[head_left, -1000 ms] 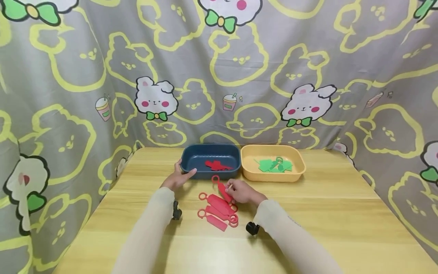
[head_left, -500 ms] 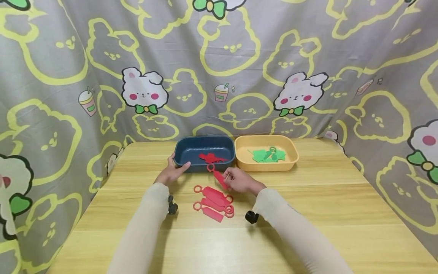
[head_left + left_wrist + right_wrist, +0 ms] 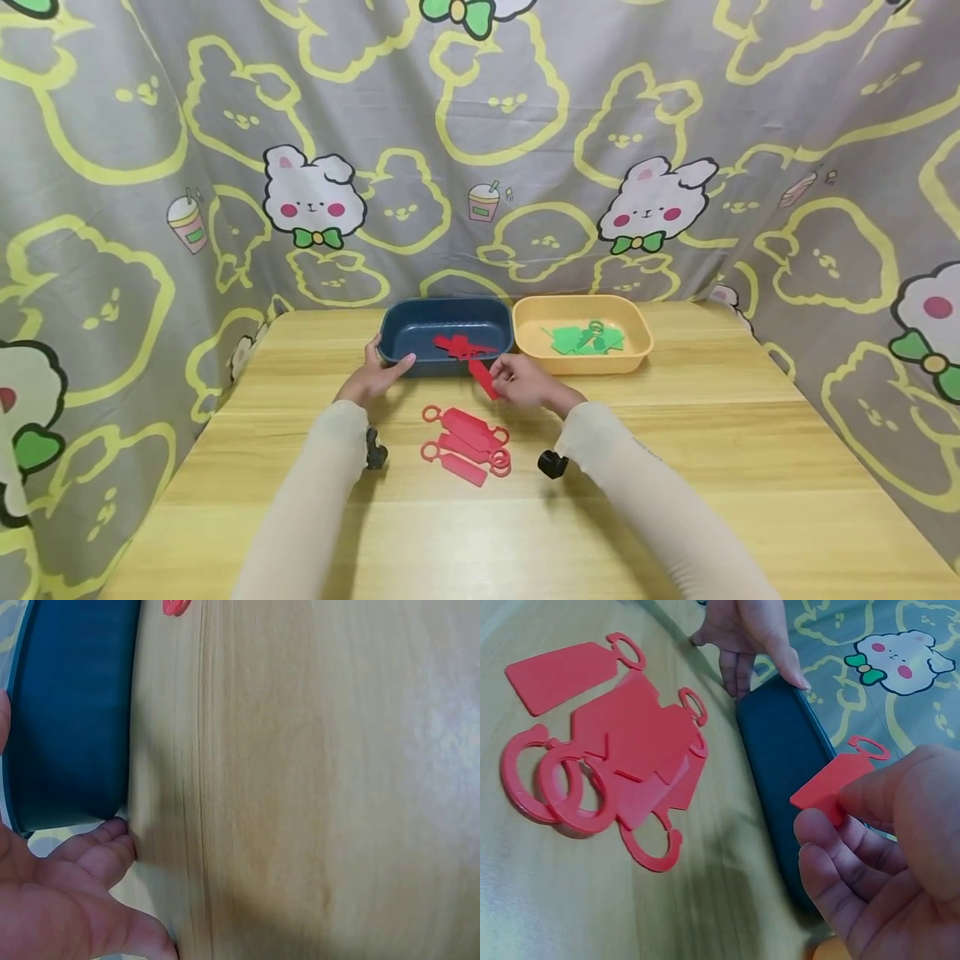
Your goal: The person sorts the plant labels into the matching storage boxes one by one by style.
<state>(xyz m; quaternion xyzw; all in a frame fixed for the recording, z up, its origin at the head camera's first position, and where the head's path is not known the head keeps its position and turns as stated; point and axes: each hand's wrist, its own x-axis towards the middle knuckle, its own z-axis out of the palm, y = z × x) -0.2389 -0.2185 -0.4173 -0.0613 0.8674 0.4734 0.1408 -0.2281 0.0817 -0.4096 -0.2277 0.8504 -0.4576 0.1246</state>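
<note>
My right hand [image 3: 525, 382] pinches a flat red tag with a ring [image 3: 832, 784] between thumb and fingers. It holds the tag over the front rim of the dark blue bin [image 3: 420, 367], ring end towards the bin. Several red tags [image 3: 435, 343] lie inside that bin. My left hand [image 3: 369, 379] grips the bin's left front corner, thumb at the front rim and fingers by the end wall; the left wrist view shows part of this hand [image 3: 52, 907]. On the table in front, several more red tags [image 3: 467, 429] lie in an overlapping pile, also seen in the right wrist view.
A yellow bin [image 3: 637, 358] stands against the blue bin's right end, with several green tags [image 3: 573, 337] in it. Both bins stand near the back edge of the wooden table [image 3: 712, 467]. A patterned grey curtain [image 3: 420, 108] hangs behind and at both sides.
My right hand has lifted one red tag off the pile and carried it forward to the blue bin's rim. My left hand stays on the bin. The head view has shifted slightly.
</note>
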